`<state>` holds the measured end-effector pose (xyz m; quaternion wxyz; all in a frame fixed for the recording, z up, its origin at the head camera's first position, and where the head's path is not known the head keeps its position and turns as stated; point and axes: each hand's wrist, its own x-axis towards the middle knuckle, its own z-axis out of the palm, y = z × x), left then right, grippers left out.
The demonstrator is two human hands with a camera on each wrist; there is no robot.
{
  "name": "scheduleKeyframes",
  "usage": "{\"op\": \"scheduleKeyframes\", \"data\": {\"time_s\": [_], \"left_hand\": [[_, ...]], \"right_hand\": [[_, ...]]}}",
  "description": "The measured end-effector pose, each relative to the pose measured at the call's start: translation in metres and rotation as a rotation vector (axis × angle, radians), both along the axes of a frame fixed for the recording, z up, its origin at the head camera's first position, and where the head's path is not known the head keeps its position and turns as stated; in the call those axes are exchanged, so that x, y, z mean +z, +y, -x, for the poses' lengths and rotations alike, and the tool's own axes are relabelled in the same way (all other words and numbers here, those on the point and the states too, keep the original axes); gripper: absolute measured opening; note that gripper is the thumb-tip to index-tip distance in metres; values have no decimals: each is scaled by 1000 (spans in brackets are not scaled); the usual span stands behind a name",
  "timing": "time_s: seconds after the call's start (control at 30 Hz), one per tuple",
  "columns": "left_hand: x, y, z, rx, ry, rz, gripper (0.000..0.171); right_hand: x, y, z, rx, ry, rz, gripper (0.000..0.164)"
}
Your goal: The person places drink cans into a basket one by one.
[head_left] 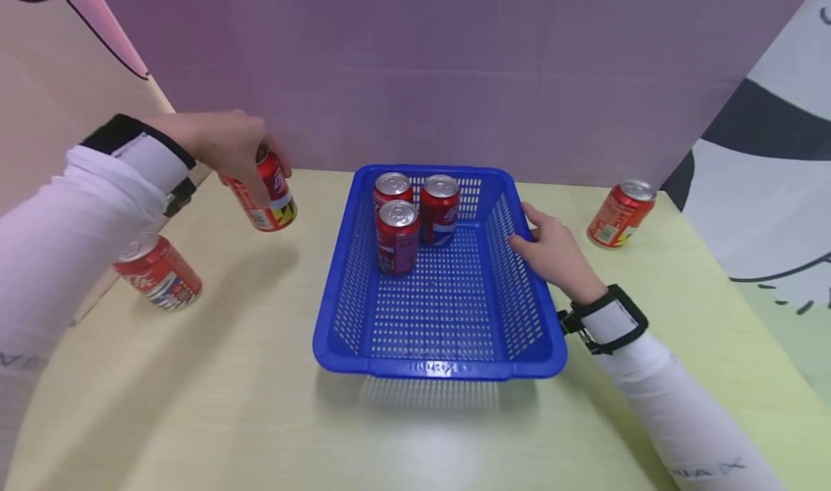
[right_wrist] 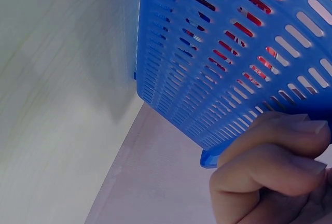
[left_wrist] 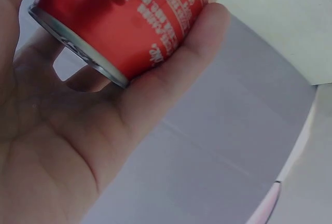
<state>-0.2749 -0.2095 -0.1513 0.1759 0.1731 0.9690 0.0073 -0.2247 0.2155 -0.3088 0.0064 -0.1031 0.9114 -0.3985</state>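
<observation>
My left hand (head_left: 236, 148) grips a red soda can (head_left: 275, 195) from above, raised over the back left of the table with its shadow below. In the left wrist view the can (left_wrist: 119, 22) shows a dent near its rim, with the thumb along its side. My right hand (head_left: 555, 253) holds the right rim of a blue plastic basket (head_left: 441, 370); its curled fingers (right_wrist: 270, 162) lie at that rim in the right wrist view. Three red cans (head_left: 397, 239) stand upright in the basket's back left part.
Another red can (head_left: 159, 271) stands on the table (head_left: 260, 419) at the left, partly behind my left forearm. One more red can (head_left: 622, 213) stands at the back right. A purple-grey wall panel (head_left: 441, 80) rises behind the table, with printed panels at both sides.
</observation>
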Motion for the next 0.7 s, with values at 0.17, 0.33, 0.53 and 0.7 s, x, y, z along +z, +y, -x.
{"op": "scheduleKeyframes", "data": {"time_s": [0.17, 0.33, 0.53, 0.7], "left_hand": [[11, 11, -3, -31, 19, -13, 59], [23, 25, -12, -95, 116, -46, 58], [38, 51, -29, -235, 253, -124, 56], [46, 75, -40, -343, 314, -180, 52]], "right_hand": [[-1, -1, 0, -3, -1, 1, 66], [0, -1, 0, -5, -3, -2, 66], [0, -1, 0, -7, -7, 3, 67], [-1, -1, 0, -6, -5, 4, 67]]}}
